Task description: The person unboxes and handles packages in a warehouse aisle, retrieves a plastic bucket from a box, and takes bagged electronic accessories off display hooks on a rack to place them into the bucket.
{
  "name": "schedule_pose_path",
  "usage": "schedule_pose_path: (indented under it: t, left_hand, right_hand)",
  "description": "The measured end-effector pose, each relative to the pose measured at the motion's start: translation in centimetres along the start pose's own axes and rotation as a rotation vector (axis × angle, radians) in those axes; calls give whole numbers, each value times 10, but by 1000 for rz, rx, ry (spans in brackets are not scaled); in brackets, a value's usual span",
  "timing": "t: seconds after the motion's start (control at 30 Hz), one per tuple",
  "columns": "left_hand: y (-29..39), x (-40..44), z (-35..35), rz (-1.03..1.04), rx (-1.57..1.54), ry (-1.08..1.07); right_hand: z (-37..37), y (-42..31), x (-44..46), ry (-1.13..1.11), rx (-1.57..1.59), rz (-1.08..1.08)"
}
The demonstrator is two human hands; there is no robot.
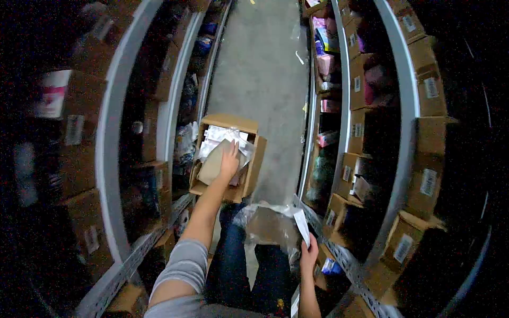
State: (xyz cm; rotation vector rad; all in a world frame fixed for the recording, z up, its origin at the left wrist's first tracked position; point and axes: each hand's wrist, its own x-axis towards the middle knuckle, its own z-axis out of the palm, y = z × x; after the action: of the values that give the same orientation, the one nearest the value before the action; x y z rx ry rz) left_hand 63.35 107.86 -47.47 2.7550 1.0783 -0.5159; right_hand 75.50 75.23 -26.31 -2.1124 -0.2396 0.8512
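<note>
My left hand (229, 161) reaches into an open cardboard box (258, 164), its fingers stretched out over a flat tan package (212, 165). White papers or packets (216, 133) and crumpled clear plastic lie around that package inside the box. Near my right leg, my right hand (309, 252) is closed on a narrow white paper-like strip (303, 228). A clear plastic bag (289, 233) with something brown in or behind it spreads in front of my legs, touching the strip. Whether my right fingers also grip the bag, I cannot tell.
Metal shelving (405, 90) with labelled cardboard bins (428, 181) lines the right side. More shelving (108, 143) and bins stand on the left. A grey concrete aisle floor (254, 69) runs ahead, with a small white scrap (299, 57) on it.
</note>
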Motion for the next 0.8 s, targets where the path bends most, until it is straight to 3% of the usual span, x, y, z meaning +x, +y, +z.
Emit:
schedule_pose_path:
  t: [0.03,0.07,0.13,0.2,0.3,0.33,0.47,0.57,0.63,0.67,0.8]
  left_hand:
    - [-5,18,4,80,207,160]
    - [-6,33,13,139,396,1]
    - [-16,59,40,179,391,-51]
    - [-20,74,58,288,463,-250]
    - [-21,79,116,226,375,-238]
    - [-20,75,111,134,231,-276]
    - [-22,62,85,204,273,-112]
    - [-10,27,27,270,280,-84]
    - [5,-1,2,211,184,201]
    - [11,-19,-14,233,116,205]
    - [31,-86,-172,343,-112,193]
  right_hand:
    - [0,4,2,33,-17,40]
    - [-2,13,2,51,-9,31]
    - [-2,11,3,87,39,59]
    - [-2,19,4,78,87,129]
    - [-3,27,2,101,46,324]
    - [5,35,1,145,95,218]
    - [1,28,-14,83,107,370]
    - [-4,2,-17,62,92,306]
    - [-2,-21,-24,81,57,10]
    - [-6,-45,-28,74,-40,-86]
    - [-13,-115,-37,-13,-298,-394]
